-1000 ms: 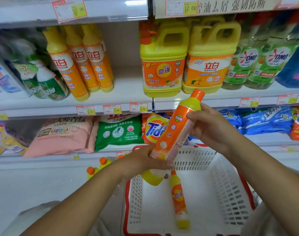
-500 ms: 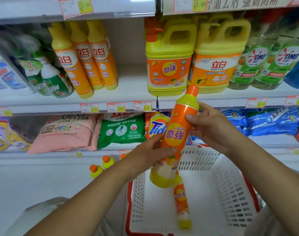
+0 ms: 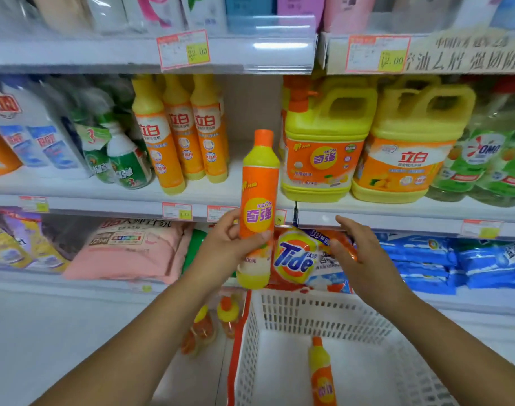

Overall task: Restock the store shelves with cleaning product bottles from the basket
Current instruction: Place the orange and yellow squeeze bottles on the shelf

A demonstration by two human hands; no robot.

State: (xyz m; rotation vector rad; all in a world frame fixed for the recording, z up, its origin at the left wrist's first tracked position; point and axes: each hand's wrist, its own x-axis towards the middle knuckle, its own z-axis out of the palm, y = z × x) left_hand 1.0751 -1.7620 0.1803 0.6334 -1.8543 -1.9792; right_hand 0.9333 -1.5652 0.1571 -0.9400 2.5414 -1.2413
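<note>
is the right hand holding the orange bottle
No, the left hand alone grips the orange bottle, while the right hand is open beside it and apart from it.

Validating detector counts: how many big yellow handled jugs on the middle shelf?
2. The pump jug stands right of the held bottle; the second jug stands beside it, further right. More may be hidden behind them.
</note>
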